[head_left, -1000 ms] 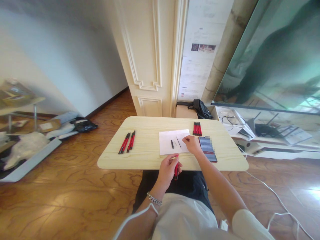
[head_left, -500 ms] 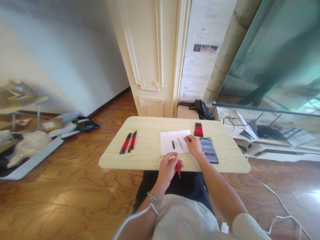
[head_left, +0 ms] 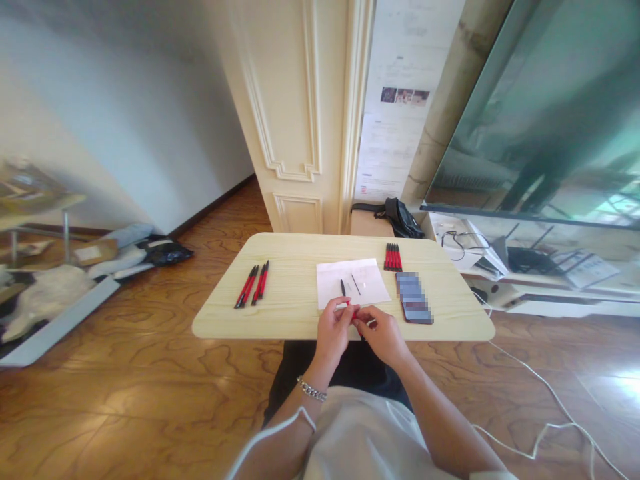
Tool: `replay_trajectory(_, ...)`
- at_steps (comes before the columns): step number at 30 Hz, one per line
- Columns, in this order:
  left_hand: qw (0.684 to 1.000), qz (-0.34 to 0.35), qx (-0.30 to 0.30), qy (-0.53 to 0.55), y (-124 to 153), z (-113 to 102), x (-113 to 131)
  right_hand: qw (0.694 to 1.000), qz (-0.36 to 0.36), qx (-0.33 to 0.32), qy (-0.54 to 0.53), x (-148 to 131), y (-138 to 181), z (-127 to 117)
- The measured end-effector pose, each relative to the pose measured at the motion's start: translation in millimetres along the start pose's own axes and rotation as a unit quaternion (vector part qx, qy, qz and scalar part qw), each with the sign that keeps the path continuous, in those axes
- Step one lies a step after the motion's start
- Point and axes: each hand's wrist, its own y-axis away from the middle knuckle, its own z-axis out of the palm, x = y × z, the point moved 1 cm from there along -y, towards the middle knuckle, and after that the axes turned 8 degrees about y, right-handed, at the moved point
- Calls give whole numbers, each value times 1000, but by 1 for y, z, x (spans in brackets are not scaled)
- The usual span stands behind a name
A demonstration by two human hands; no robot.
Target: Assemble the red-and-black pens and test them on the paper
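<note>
The red pen [head_left: 354, 313] is held at the counter's [head_left: 280, 313] near edge, between both hands. The left hand [head_left: 333, 330] has its fingers closed around one end, and the right hand [head_left: 383, 333] pinches the other end (little of the pen shows between them). At 12 o'clock, just beyond the hands, a white sheet [head_left: 373, 290] carries a small black pen part [head_left: 343, 288] and a thin refill [head_left: 356, 285]. A phone [head_left: 414, 298] lies at 2 o'clock beside the sheet, with a bundle of red pens [head_left: 393, 257] further back. Four loose red pens [head_left: 253, 285] lie well apart at 10 o'clock. A white cable [head_left: 525, 373] trails over the floor at 4 o'clock.
</note>
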Motion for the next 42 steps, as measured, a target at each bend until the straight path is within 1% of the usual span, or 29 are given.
replay_trajectory(4,1000,-10,-10,17,-3,3,3,1000,-1,-1,10,3,-11,-6)
replay_trajectory(7,1000,-10,3,13,-6,-3,3,999,28,23,40,15,-33,-18)
replay_trajectory(10,1000,0,19,-13,-8,-12,1,983,73,66,155,29,-64,-32)
replay_trajectory(13,999,8,24,-35,-9,-20,-1,957,90,53,271,38,-91,-37)
replay_trajectory(17,999,16,34,-40,-8,-24,1,925,71,26,373,40,-106,-27)
replay_trajectory(20,998,24,38,-48,-8,-26,4,910,62,25,408,40,-106,-20)
replay_trajectory(22,997,33,41,-62,-9,-28,5,909,58,23,412,41,-105,-18)
replay_trajectory(25,994,52,40,-93,-14,-34,7,914,49,30,401,41,-101,-20)
replay_trajectory(27,989,75,45,-117,-18,-40,9,918,47,51,390,41,-97,-22)
replay_trajectory(30,977,112,70,-169,-24,-51,12,925,43,95,365,41,-85,-21)
replay_trajectory(32,967,127,88,-203,-26,-58,13,929,36,111,350,40,-77,-18)
replay_trajectory(38,950,150,106,-254,-33,-69,14,940,33,117,319,40,-57,-9)
replay_trajectory(42,941,161,122,-270,-40,-73,18,949,25,142,280,41,-54,-9)
